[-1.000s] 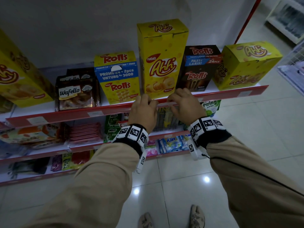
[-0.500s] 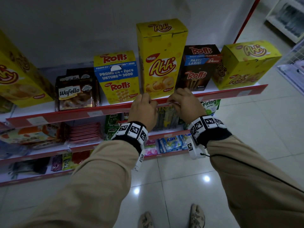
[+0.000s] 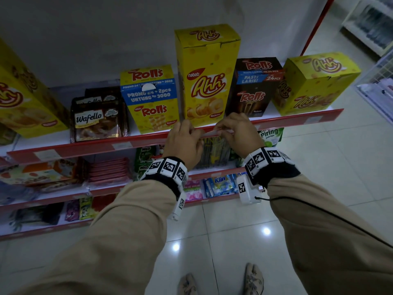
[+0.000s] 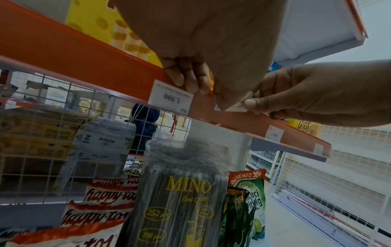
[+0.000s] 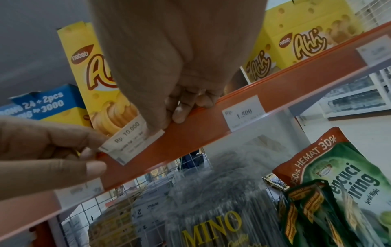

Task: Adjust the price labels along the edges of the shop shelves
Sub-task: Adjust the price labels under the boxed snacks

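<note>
Head view: both hands are up on the red shelf edge [image 3: 276, 121], right under the tall yellow box [image 3: 207, 75]. Left hand [image 3: 184, 141] sits at about 9 o'clock from the right hand [image 3: 238, 133], with a pale price label [image 3: 209, 133] showing between them on the strip.

Left wrist view: the left hand's fingers [image 4: 186, 78] curl over the top of the strip, just beside another label reading 1.500 [image 4: 171, 97]. The right hand [image 4: 317, 97] comes in from 3 o'clock, thumb tip on a corner of the label.

Right wrist view: this one's clearest. The label [image 5: 131, 140] reads Rp 10.000 and is tilted, half out of the strip. The left hand [image 5: 46, 150] pinches its lower end from 9 o'clock, a narrow grip of thumb and finger. The right hand's fingers [image 5: 186, 103] hook over the strip edge while its thumb presses the label's upper end.
</note>
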`<state>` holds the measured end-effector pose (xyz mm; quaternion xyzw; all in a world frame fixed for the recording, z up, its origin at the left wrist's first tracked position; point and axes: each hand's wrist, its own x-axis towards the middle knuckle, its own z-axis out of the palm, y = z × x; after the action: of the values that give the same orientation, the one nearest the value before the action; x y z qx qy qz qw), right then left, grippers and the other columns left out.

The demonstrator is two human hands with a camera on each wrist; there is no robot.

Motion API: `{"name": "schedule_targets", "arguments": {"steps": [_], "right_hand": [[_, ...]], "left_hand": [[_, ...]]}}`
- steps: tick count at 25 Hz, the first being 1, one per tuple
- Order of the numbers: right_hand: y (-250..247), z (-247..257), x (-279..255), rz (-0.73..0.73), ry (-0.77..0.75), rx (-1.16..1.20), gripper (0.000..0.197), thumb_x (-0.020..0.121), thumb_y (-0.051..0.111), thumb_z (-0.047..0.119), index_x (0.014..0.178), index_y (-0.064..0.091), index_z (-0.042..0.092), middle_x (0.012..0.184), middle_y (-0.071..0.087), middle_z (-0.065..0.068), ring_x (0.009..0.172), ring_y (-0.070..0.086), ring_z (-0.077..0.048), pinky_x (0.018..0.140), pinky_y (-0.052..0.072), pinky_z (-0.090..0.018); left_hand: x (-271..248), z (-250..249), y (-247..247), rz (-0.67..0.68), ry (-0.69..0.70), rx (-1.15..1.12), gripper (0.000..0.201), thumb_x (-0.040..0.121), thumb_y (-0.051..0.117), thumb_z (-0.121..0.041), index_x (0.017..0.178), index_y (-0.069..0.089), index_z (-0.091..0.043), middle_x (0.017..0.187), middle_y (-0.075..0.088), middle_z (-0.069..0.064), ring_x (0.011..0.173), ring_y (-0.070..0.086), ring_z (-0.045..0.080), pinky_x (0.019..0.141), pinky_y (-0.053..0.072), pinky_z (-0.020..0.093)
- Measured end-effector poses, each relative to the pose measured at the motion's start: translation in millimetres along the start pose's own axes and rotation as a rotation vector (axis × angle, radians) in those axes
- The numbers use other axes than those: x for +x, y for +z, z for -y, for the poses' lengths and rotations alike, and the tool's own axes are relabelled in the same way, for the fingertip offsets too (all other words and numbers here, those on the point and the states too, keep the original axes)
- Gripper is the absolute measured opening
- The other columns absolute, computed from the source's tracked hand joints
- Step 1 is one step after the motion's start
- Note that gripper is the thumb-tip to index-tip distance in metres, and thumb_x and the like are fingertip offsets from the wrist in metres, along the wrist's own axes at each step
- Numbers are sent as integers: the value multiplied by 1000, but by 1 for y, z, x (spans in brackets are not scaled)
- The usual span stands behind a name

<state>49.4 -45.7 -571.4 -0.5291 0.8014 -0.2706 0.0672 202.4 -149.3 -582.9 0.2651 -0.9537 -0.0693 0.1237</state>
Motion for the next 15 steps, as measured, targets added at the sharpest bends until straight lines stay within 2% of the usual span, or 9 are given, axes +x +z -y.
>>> {"name": "schedule_targets", "arguments": {"steps": [5,11,15], "right_hand": [[0,0,-1,60,-33,-217,18,89,60,21,104,68,13,107,57,-9,105,46,-29,80,40,-36],[2,-3,-2,0,-35,-135,11,86,64,15,96,69,12,100,59,-10,100,48,-30,78,37,-34],[2,-5,-1,-3,-34,-137,12,87,64,17,97,69,13,99,59,-9,99,48,-29,77,37,-34]], "left_hand": [[2,-1,2,46,-29,68,32,92,49,-28,119,60,-15,113,47,10,106,42,29,92,39,39],[-1,0,3,17,-32,26,31,92,49,-26,116,61,-11,110,48,11,106,43,30,89,40,41],[0,0,3,1,-24,34,30,91,51,-25,114,63,-11,107,49,12,102,43,30,87,40,39]]}}
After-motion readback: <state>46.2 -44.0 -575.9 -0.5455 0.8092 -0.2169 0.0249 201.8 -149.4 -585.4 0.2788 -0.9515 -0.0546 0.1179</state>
